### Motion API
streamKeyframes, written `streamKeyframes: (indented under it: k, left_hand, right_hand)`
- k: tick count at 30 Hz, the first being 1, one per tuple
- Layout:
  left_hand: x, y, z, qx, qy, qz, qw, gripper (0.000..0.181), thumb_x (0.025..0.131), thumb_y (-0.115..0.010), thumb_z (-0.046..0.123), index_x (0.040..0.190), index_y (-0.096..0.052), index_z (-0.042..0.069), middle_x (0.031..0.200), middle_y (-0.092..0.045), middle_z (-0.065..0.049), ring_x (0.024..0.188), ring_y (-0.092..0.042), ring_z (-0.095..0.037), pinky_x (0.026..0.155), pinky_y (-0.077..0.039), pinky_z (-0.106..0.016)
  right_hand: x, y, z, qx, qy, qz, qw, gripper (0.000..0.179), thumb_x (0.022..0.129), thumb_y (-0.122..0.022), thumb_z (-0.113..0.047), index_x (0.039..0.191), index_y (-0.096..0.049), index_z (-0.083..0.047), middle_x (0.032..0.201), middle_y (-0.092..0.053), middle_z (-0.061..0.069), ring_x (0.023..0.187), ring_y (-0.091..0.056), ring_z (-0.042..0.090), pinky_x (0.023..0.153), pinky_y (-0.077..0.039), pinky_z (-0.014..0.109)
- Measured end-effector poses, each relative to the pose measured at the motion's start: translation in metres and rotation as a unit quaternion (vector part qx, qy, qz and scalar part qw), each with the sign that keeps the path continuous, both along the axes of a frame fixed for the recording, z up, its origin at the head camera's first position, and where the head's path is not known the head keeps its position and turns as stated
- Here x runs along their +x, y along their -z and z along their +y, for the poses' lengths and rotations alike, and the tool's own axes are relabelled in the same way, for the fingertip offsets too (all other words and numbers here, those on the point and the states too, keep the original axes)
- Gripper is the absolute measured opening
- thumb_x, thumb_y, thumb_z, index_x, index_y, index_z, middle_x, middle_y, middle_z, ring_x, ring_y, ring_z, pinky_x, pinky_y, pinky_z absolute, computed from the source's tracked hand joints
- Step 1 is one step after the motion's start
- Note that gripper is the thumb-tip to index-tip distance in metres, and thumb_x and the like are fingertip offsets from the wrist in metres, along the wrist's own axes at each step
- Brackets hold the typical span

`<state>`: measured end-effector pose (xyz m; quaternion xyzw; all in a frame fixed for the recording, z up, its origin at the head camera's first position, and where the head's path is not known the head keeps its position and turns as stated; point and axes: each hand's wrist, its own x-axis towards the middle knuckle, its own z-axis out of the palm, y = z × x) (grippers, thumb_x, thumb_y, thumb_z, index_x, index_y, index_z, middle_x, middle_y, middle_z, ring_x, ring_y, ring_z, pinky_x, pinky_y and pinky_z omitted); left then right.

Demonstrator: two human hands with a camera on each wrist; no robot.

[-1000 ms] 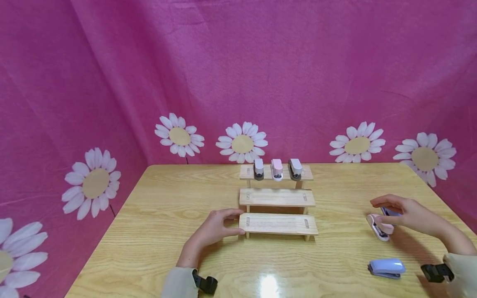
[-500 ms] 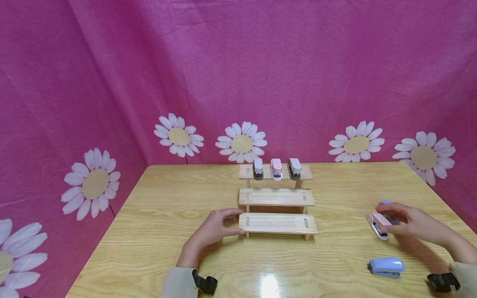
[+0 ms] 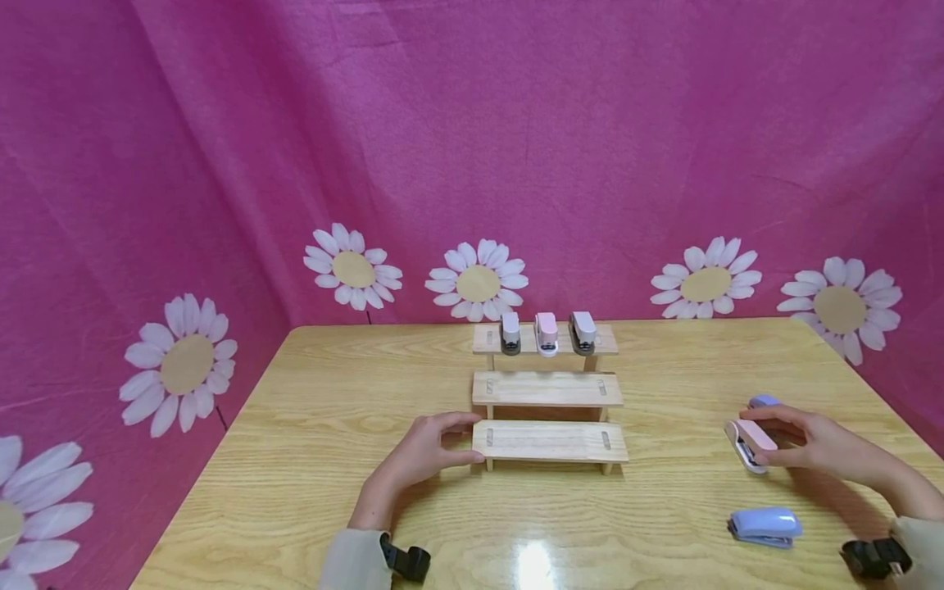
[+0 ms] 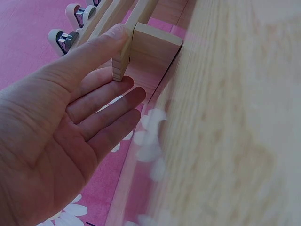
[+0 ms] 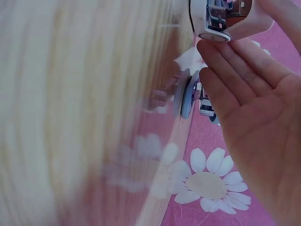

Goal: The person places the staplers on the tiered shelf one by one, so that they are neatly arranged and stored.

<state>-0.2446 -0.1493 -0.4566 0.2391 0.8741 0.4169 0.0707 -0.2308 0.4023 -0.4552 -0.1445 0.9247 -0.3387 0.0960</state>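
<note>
At the left end of the lowest step of a wooden three-step stand (image 3: 549, 442), my left hand (image 3: 420, 449) holds the board between thumb at the front edge and fingers at the back. My right hand (image 3: 822, 442) has its thumb and fingers on either side of a pink stapler (image 3: 754, 436), pinching it at table level; in the right wrist view the stapler (image 5: 240, 23) lies between the thumb and the fingertips. Partly hidden behind that hand is a purple-blue stapler (image 3: 763, 401). A light blue stapler (image 3: 765, 524) lies nearer the front.
On the stand's top step sit a grey-white stapler (image 3: 510, 329) at left, a pink one (image 3: 546, 329) in the middle and another grey-white one (image 3: 583, 329) at right. A pink flowered cloth (image 3: 590, 164) hangs behind the wooden table (image 3: 339, 385).
My right hand has come down from above the pink stapler, and its thumb and fingers have closed in on the stapler's sides. The left hand stays at the stand.
</note>
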Motion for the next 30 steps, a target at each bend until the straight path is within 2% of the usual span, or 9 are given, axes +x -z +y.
streamKeyframes:
  k: [2, 4, 6, 8, 10, 16, 19, 23, 30]
  left_hand:
    - [0.000, 0.000, 0.000, 0.000, 0.001, 0.000, 1.0000, 0.057, 0.082, -0.079, 0.034, 0.132, -0.062, 0.012, 0.132, -0.065, -0.008, 0.121, -0.063, -0.023, 0.108, -0.049, -0.043]
    - [0.000, 0.000, 0.000, 0.001, 0.001, 0.000, 1.0000, 0.057, 0.082, -0.078, 0.034, 0.132, -0.062, 0.011, 0.132, -0.065, -0.008, 0.121, -0.063, -0.023, 0.108, -0.049, -0.043]
    - [0.000, -0.001, 0.000, 0.004, 0.002, -0.001, 1.0000, 0.058, 0.082, -0.078, 0.034, 0.132, -0.061, 0.011, 0.132, -0.065, -0.008, 0.121, -0.063, -0.024, 0.107, -0.050, -0.042]
    - [-0.001, 0.000, 0.000, 0.004, 0.002, -0.001, 1.0000, 0.058, 0.082, -0.078, 0.034, 0.132, -0.061, 0.011, 0.132, -0.065, -0.008, 0.121, -0.063, -0.024, 0.107, -0.050, -0.042]
    - [-0.001, 0.000, 0.000, 0.003, 0.001, 0.000, 1.0000, 0.058, 0.082, -0.078, 0.034, 0.132, -0.061, 0.011, 0.132, -0.065, -0.008, 0.121, -0.063, -0.024, 0.107, -0.050, -0.042]
    - [-0.001, 0.001, 0.000, 0.005, 0.002, -0.001, 1.0000, 0.057, 0.082, -0.079, 0.033, 0.132, -0.062, 0.011, 0.132, -0.065, -0.009, 0.121, -0.063, -0.024, 0.107, -0.050, -0.042]
    - [0.000, 0.001, 0.000, 0.006, 0.003, 0.000, 1.0000, 0.057, 0.082, -0.079, 0.032, 0.132, -0.062, 0.011, 0.132, -0.065, -0.009, 0.120, -0.063, -0.024, 0.107, -0.050, -0.042]
    - [0.000, 0.001, 0.000, 0.003, 0.001, 0.001, 1.0000, 0.057, 0.082, -0.079, 0.033, 0.132, -0.062, 0.011, 0.132, -0.065, -0.009, 0.121, -0.063, -0.024, 0.107, -0.050, -0.043]
    - [-0.001, 0.001, 0.000, 0.002, 0.001, 0.001, 1.0000, 0.057, 0.082, -0.079, 0.033, 0.132, -0.062, 0.011, 0.132, -0.065, -0.009, 0.121, -0.063, -0.024, 0.108, -0.049, -0.044]
  right_hand:
    - [0.000, 0.000, -0.002, 0.007, -0.002, 0.010, 0.9999, 0.054, 0.088, -0.073, -0.020, 0.132, -0.053, 0.001, 0.135, -0.052, 0.011, 0.100, -0.043, -0.026, 0.078, -0.050, 0.007]
    - [0.000, 0.000, -0.004, 0.011, -0.007, 0.029, 0.9995, 0.051, 0.086, -0.075, -0.019, 0.129, -0.055, 0.001, 0.130, -0.057, 0.007, 0.099, -0.045, -0.024, 0.077, -0.049, 0.006]
    - [0.000, 0.000, -0.006, 0.011, -0.011, 0.048, 0.9987, 0.048, 0.084, -0.076, -0.017, 0.125, -0.057, 0.000, 0.123, -0.057, -0.014, 0.099, -0.046, -0.023, 0.077, -0.048, 0.004]
    - [0.000, 0.000, -0.007, 0.008, -0.013, 0.063, 0.9979, 0.045, 0.083, -0.077, -0.015, 0.122, -0.059, -0.002, 0.115, -0.052, -0.031, 0.099, -0.046, -0.023, 0.077, -0.046, 0.003]
    - [0.000, 0.000, -0.007, 0.011, -0.015, 0.070, 0.9974, 0.043, 0.083, -0.077, -0.016, 0.121, -0.060, -0.004, 0.113, -0.046, -0.037, 0.100, -0.045, -0.024, 0.077, -0.046, 0.002]
    - [0.000, -0.003, -0.009, 0.021, -0.006, 0.091, 0.9956, 0.043, 0.082, -0.079, -0.017, 0.118, -0.061, -0.005, 0.114, -0.054, -0.023, 0.101, -0.044, -0.023, 0.077, -0.044, 0.002]
    - [-0.001, -0.008, -0.011, 0.013, -0.010, 0.109, 0.9939, 0.043, 0.081, -0.080, -0.014, 0.118, -0.060, -0.004, 0.110, -0.054, -0.027, 0.097, -0.045, -0.020, 0.074, -0.044, 0.002]
    - [-0.002, -0.018, -0.017, 0.009, -0.020, 0.145, 0.9892, 0.046, 0.078, -0.081, -0.011, 0.118, -0.060, -0.005, 0.102, -0.058, -0.025, 0.091, -0.050, -0.014, 0.071, -0.043, 0.004]
    - [-0.005, -0.035, -0.032, 0.020, -0.017, 0.169, 0.9853, 0.049, 0.076, -0.084, -0.015, 0.119, -0.061, -0.012, 0.108, -0.058, -0.023, 0.099, -0.046, -0.018, 0.077, -0.039, 0.000]
